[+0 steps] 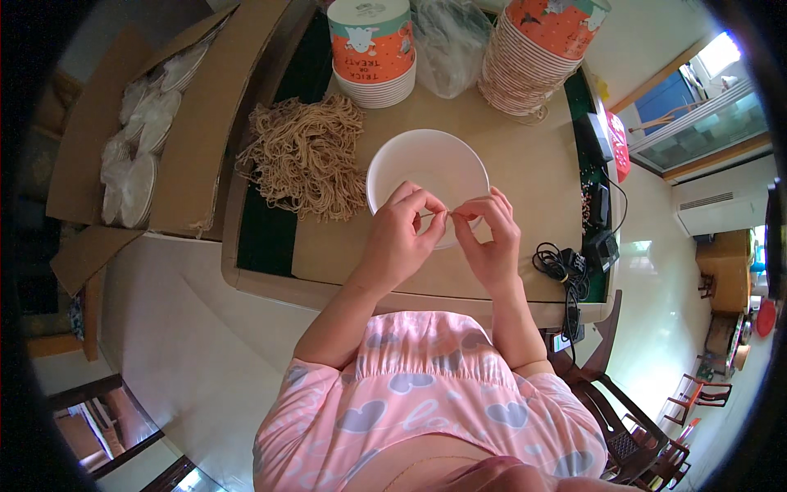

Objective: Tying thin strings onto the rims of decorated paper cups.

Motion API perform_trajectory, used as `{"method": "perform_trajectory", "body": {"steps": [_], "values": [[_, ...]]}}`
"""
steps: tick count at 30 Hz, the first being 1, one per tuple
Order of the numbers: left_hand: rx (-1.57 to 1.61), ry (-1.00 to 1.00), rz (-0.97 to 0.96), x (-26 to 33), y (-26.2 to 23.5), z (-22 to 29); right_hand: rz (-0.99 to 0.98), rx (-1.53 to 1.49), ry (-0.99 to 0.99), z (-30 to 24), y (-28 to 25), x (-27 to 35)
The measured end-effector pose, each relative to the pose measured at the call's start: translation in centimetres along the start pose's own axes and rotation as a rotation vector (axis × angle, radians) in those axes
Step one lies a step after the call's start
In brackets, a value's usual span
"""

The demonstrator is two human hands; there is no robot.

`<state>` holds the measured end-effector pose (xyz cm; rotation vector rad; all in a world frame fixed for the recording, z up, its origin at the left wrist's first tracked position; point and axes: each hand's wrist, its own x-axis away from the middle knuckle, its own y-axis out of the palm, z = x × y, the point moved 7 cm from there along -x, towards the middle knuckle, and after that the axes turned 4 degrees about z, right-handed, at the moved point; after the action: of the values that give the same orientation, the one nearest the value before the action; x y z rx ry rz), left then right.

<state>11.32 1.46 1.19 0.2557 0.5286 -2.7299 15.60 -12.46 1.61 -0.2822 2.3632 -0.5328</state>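
Over the near rim of a white paper bucket (402, 160), both my hands meet fingertip to fingertip. My left hand (402, 234) pinches a short stretch of thin cord (428, 215). The thumb and forefinger of my right hand (492, 238) close on the same cord from the other side. How the cord runs beyond the fingers is hidden. The bucket stands upright with its open mouth facing me. Beside it on the left lies a tangled heap of tan cords (303, 156).
Behind the bucket are an upside-down stack of orange printed buckets (373, 49), a clear plastic bag (451, 45) and a taller bucket stack (529, 66) with cords hanging from it. Black cables (570, 271) lie at the table's right. An open cardboard box (184, 139) stands left.
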Motion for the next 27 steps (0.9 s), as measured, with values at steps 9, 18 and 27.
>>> {"method": "perform_trajectory", "body": {"steps": [9, 18, 27], "values": [[0.019, -0.002, -0.004, 0.1, 0.0, 0.0, -0.005, 0.027, -0.028, -0.2, 0.1, -0.1], [0.015, -0.009, -0.009, -0.2, 0.1, 0.1, 0.012, -0.065, 0.089, 0.9, 0.1, -0.1], [0.023, -0.021, 0.013, -0.2, 0.0, -0.3, -0.064, -0.047, 0.174, -0.2, -0.5, -1.1]]}}
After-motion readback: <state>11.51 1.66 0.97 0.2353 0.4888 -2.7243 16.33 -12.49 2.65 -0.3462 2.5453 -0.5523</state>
